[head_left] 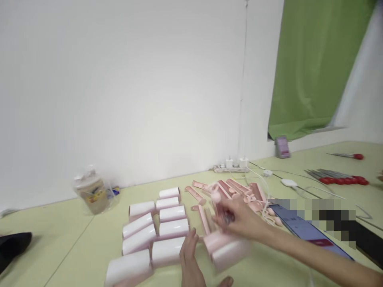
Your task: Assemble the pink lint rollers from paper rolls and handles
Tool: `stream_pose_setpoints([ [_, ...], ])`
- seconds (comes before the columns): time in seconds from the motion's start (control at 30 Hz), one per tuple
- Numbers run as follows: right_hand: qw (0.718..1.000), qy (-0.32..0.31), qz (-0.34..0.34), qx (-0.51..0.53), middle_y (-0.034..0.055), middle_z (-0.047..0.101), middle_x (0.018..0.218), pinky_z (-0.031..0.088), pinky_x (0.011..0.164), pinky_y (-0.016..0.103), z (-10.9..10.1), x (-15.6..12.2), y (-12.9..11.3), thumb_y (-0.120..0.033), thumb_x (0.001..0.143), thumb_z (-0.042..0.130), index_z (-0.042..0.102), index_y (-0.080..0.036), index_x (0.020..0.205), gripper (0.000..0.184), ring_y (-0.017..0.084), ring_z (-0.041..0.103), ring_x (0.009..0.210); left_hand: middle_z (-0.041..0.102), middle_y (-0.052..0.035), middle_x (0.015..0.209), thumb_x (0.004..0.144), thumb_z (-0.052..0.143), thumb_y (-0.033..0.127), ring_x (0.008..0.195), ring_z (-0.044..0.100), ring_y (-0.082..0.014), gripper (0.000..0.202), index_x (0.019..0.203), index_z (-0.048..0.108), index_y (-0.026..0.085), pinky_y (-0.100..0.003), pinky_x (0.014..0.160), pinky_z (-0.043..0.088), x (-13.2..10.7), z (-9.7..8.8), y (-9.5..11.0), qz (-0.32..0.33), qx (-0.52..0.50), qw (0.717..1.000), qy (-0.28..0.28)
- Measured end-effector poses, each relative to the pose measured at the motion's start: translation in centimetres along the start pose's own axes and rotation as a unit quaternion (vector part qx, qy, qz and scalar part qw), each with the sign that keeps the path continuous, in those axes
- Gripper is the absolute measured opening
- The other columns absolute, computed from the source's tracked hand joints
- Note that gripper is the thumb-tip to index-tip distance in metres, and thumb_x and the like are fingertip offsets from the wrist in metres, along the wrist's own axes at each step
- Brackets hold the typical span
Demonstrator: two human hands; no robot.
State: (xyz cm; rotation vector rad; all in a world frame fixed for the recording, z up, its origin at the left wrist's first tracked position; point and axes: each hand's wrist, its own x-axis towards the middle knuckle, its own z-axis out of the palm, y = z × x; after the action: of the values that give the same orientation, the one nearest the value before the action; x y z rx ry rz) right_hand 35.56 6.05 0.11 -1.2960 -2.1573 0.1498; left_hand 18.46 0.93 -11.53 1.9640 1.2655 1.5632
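Note:
My right hand (237, 219) is closed above the table, blurred by motion. A pink plastic part with a rounded end (216, 194) sticks up from its fingers; a small dark, shiny spot shows between them. Below that hand lie two blurred tubes, a pink tube (217, 240) and a white-and-pink tube (229, 255). My left hand (191, 261) is low in the view, thumb apart from the fingers, holding nothing visible. Its fingertips are beside the right end of a glossy white-and-pink tube (169, 251); whether they touch it, I cannot tell.
More white-and-pink tubes (142, 208) lie in two columns on the left. Pink plastic parts (239, 189) are heaped behind my right hand. A power strip (230, 169), cables, a phone (311, 231), red-handled tools (344, 180) and a bagged tub (94, 195) are around.

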Motion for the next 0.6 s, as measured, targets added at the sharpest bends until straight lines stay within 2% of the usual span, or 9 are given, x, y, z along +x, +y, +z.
stream_pose_setpoints([
  [0.07, 1.000, -0.018, -0.008, 0.023, -0.0026, 0.053, 0.053, 0.030, 0.045, 0.018, 1.2, -3.1, -0.3, -0.032, 0.073, 0.053, 0.049, -0.017, 0.062, 0.019, 0.009, 0.047, 0.047, 0.048, -0.0159, 0.113, 0.050, 0.067, 0.016, 0.107, 0.048, -0.0332, 0.081, 0.121, 0.028, 0.014, -0.044, 0.093, 0.037, -0.5, 0.7, -0.7, -0.092, -0.062, 0.989, -0.098],
  [0.13, 0.999, -0.005, -0.009, 0.042, -0.0031, 0.054, 0.052, 0.031, 0.044, 0.018, 2.1, -4.7, -0.4, -0.029, 0.071, 0.054, 0.049, -0.017, 0.063, 0.016, 0.008, 0.048, 0.046, 0.053, -0.0117, 0.102, 0.052, 0.064, 0.020, 0.093, 0.055, -0.0283, 0.076, 0.118, 0.026, 0.014, -0.041, 0.086, 0.042, -0.9, 1.1, -1.4, -0.174, -0.133, 0.959, -0.178],
  [0.2, 0.997, 0.049, -0.014, 0.053, -0.0035, 0.053, 0.050, 0.031, 0.043, 0.018, 2.4, -4.9, -0.5, -0.030, 0.071, 0.054, 0.049, -0.017, 0.062, 0.016, 0.008, 0.047, 0.044, 0.054, -0.0104, 0.101, 0.056, 0.061, 0.023, 0.091, 0.056, -0.0257, 0.070, 0.116, 0.026, 0.015, -0.039, 0.085, 0.043, -1.1, 1.1, -1.8, -0.210, -0.169, 0.941, -0.207],
  [0.3, 0.986, 0.133, -0.020, 0.094, -0.0023, 0.053, 0.051, 0.033, 0.041, 0.018, 1.3, -4.1, -0.7, -0.032, 0.075, 0.052, 0.050, -0.017, 0.062, 0.020, 0.007, 0.045, 0.042, 0.051, -0.0111, 0.106, 0.060, 0.061, 0.023, 0.104, 0.049, -0.0268, 0.063, 0.113, 0.029, 0.016, -0.039, 0.093, 0.036, -0.7, 0.8, -1.7, -0.205, -0.133, 0.953, -0.181],
  [0.43, 0.957, 0.219, -0.025, 0.190, 0.0016, 0.061, 0.063, 0.038, 0.038, 0.018, -1.3, -3.7, -1.1, -0.033, 0.080, 0.051, 0.055, -0.017, 0.076, 0.016, 0.011, 0.054, 0.051, 0.047, -0.0120, 0.112, 0.064, 0.054, 0.022, 0.110, 0.045, -0.0261, 0.059, 0.117, 0.027, 0.016, -0.039, 0.094, 0.034, -0.4, 0.5, -0.9, -0.154, -0.074, 0.973, -0.158],
  [0.53, 0.937, 0.278, -0.102, 0.183, 0.0037, 0.064, 0.080, 0.047, 0.048, 0.020, -2.8, -4.5, -0.8, -0.028, 0.082, 0.051, 0.055, -0.021, 0.086, 0.009, 0.014, 0.061, 0.066, 0.045, -0.0141, 0.118, 0.062, 0.052, 0.020, 0.111, 0.044, -0.0272, 0.066, 0.122, 0.025, 0.015, -0.041, 0.094, 0.035, -0.6, 0.3, -0.2, -0.096, -0.014, 0.985, -0.141],
  [0.6, 0.935, 0.276, -0.177, 0.136, 0.0044, 0.063, 0.086, 0.051, 0.061, 0.023, -3.6, -5.1, -0.4, -0.027, 0.084, 0.050, 0.054, -0.023, 0.094, 0.011, 0.016, 0.063, 0.074, 0.043, -0.0163, 0.121, 0.058, 0.056, 0.020, 0.116, 0.039, -0.0310, 0.070, 0.122, 0.030, 0.013, -0.043, 0.097, 0.032, -0.4, -0.1, 0.6, -0.059, 0.018, 0.992, -0.108],
])
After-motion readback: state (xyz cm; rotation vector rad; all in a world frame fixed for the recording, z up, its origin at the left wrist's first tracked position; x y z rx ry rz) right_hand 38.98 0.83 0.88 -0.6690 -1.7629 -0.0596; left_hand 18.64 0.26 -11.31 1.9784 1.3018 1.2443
